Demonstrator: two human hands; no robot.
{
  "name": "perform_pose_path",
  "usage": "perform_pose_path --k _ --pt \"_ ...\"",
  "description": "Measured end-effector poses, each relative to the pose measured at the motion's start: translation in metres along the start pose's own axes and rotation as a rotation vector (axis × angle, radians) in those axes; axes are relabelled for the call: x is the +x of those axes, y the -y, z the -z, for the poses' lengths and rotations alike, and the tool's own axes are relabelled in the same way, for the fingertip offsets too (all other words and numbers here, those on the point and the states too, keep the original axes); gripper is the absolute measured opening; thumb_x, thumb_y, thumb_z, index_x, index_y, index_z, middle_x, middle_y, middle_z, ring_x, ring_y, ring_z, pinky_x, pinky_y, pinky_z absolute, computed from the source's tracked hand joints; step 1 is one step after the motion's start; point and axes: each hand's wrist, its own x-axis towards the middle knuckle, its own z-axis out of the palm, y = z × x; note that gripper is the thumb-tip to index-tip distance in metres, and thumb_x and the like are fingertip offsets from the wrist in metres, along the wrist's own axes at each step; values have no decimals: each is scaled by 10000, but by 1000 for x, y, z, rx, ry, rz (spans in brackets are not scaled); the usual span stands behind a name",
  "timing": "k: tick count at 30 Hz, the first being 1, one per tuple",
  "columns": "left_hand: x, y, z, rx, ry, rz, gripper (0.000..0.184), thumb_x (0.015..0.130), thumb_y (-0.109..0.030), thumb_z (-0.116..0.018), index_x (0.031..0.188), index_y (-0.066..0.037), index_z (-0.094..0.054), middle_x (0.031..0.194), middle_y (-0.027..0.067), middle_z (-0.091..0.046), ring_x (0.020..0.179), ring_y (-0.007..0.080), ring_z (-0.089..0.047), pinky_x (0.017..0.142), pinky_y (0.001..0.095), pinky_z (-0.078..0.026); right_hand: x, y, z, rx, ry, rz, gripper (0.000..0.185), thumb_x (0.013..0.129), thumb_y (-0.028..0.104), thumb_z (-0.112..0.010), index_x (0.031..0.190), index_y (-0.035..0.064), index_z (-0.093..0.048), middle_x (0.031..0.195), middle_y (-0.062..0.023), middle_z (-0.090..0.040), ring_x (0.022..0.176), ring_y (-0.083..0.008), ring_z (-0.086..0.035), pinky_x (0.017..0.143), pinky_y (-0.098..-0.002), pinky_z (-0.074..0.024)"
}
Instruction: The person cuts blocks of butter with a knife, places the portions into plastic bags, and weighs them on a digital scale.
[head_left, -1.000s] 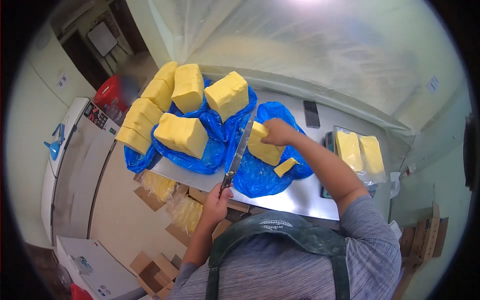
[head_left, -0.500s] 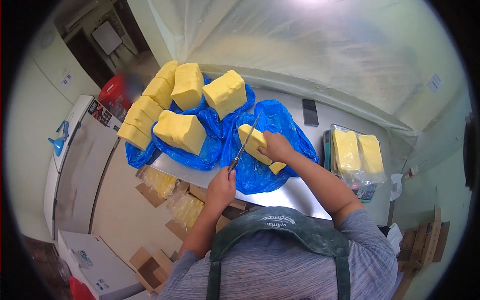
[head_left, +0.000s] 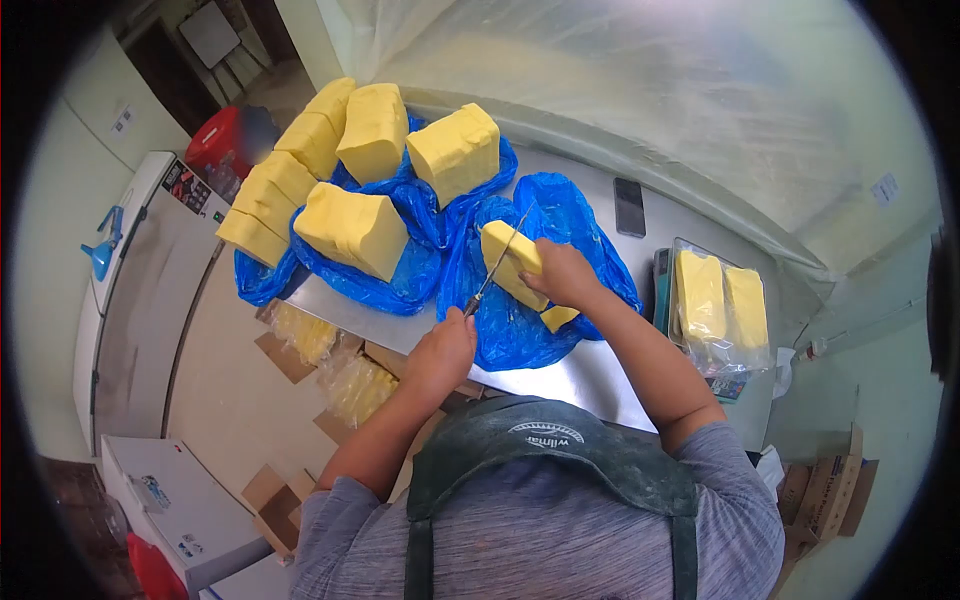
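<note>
My left hand (head_left: 445, 350) is closed around the handle of a long knife (head_left: 492, 274). Its thin blade slants up across a thick yellow slab (head_left: 519, 288) that looks like butter or margarine. How deep the edge sits in it I cannot tell. My right hand (head_left: 562, 275) grips the slab's right side, with some fingertips hidden behind it. Beneath lies a crumpled blue plastic bag (head_left: 510, 345), spread on the metal table. A small yellow offcut (head_left: 558, 318) rests on the bag just below my right hand.
Several big yellow blocks, one a near block (head_left: 350, 230), stand on blue bags at the left. A phone (head_left: 629, 207) lies behind the bag. On the right, bagged yellow slabs (head_left: 701, 295) sit on a scale (head_left: 728, 387). Below the table are cardboard boxes (head_left: 275, 505).
The whole view has shifted a little, so the table sits higher in it. Against the slab, the knife blade has moved slightly to the right. Both hands keep their grips.
</note>
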Motion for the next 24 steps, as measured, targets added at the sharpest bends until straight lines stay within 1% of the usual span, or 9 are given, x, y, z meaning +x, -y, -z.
perform_pose_path --k 3,9,11,17,19,20,22,23,24 --pt "5 8 -3 -12 21 -18 361 1044 -324 -364 1021 14 -491 872 300 -661 838 496 -648 752 590 -499 2 0 -1 -11 5 0 424 787 337 -758 1001 8 -600 903 -232 -690 873 -404 -675 782 -481 -533" --pt "13 19 -12 -33 89 14 359 1041 -319 -375 1036 18 -499 905 305 -664 859 493 -651 762 589 -503 5 0 -2 -27 9 -30 423 787 346 -758 994 10 -605 903 -233 -690 865 -403 -676 772 -484 -535" --pt "18 24 -18 -90 124 35 389 1041 -322 -376 1053 41 -515 926 328 -648 879 517 -631 781 596 -488 7 0 -2 -25 4 -31 425 788 349 -757 995 11 -606 903 -233 -689 864 -403 -676 769 -485 -535" --pt "41 59 -60 -97 182 4 390 1037 -316 -383 1053 44 -533 937 333 -650 897 511 -635 800 594 -488 12 -5 -1 -30 24 -53 435 776 369 -765 987 21 -613 914 -236 -688 879 -405 -671 770 -480 -535" --pt "44 66 -69 -95 193 -3 390 1036 -313 -385 1050 47 -535 939 335 -649 901 509 -636 803 593 -489 14 -16 -4 10 -2 0 516 768 372 -777 1116 35 -598 932 -241 -686 899 -405 -674 795 -482 -533" --pt "45 68 -71 -94 201 -5 391 1035 -311 -387 1047 49 -537 942 337 -649 904 508 -636 805 593 -489 15 -21 -1 13 -6 -8 516 768 372 -777 1116 35 -598 932 -241 -686 899 -405 -674 795 -482 -533" --pt "44 68 -68 -94 213 -16 390 1033 -309 -390 1048 52 -537 947 339 -648 906 508 -637 807 592 -491 21 -33 10 249 -26 -62 696 773 374 -785 1333 82 -492 1067 -250 -671 983 -400 -669 873 -478 -523" --pt "44 68 -66 -101 222 -18 389 1032 -307 -394 1048 55 -536 952 340 -648 907 508 -637 808 591 -492 28 -44 11 251 -31 -69 696 773 374 -785 1333 82 -492 1067 -250 -671 983 -400 -669 873 -478 -523" --pt "46 71 -66 -88 237 -17 388 1028 -317 -404 1065 46 -539 972 323 -656 924 491 -646 824 583 -499 39 -61 8 102 -40 -119 759 782 385 -781 1396 116 -423 1283 -231 -539 1107 -401 -608 954 -455 -491"
